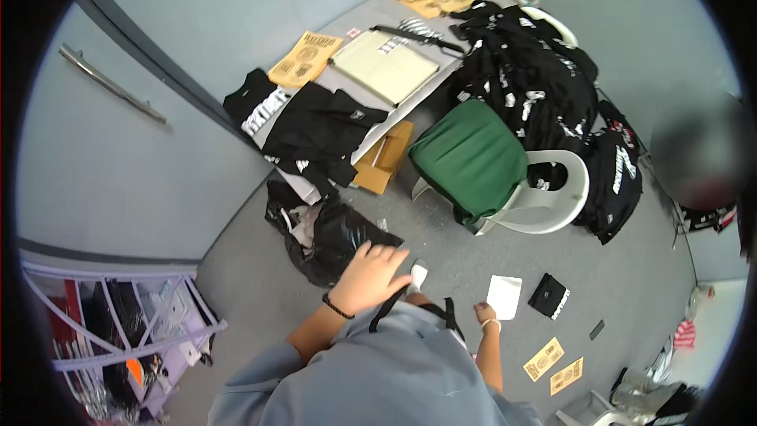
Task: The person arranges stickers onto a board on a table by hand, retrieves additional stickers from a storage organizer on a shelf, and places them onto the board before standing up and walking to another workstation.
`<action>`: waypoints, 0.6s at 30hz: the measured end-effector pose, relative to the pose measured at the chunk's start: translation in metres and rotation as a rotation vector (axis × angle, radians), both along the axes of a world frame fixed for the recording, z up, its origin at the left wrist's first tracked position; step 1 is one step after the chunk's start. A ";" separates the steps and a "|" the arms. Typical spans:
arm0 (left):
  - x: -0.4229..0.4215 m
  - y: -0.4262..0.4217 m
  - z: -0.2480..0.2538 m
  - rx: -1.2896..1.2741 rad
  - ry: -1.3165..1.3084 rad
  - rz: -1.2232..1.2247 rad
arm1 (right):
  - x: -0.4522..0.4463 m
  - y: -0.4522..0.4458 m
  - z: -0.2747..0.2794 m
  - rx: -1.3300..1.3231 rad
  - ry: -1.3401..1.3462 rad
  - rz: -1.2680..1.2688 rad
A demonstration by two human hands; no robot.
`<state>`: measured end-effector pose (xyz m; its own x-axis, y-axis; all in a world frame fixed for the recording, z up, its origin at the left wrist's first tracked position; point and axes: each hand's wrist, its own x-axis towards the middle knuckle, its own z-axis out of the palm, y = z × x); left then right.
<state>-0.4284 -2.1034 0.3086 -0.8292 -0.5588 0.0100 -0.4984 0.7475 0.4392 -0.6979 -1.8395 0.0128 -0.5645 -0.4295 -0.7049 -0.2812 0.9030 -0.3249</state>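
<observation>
My left hand (369,277) is raised in front of my body with its fingers apart and nothing in it. Beyond it on the floor lies a black plastic bag (347,235). Low on my right side, my right hand (485,313) has its fingers curled; whether it holds anything is too small to tell. It is close to the left edge of a white rectangular item (504,297). Right of that, a folded black garment (548,297) with white print lies on the floor.
A green cloth (471,159) covers part of a white chair (556,201). The table (369,96) bears a cutting board (383,68) and black garments (325,128). Printed tan sheets (544,359) lie on the floor. A lilac rack (130,355) stands at the left.
</observation>
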 end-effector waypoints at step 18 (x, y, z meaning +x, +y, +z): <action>-0.055 -0.253 -0.119 0.256 -0.292 0.303 | -0.119 -0.220 -0.161 -0.296 -0.292 -0.091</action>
<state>-0.4832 -2.3568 0.1895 -0.5762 -0.7297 -0.3682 -0.8068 0.4357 0.3990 -0.8171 -2.0592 -0.1483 -0.4045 -0.5953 -0.6943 -0.0624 0.7754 -0.6284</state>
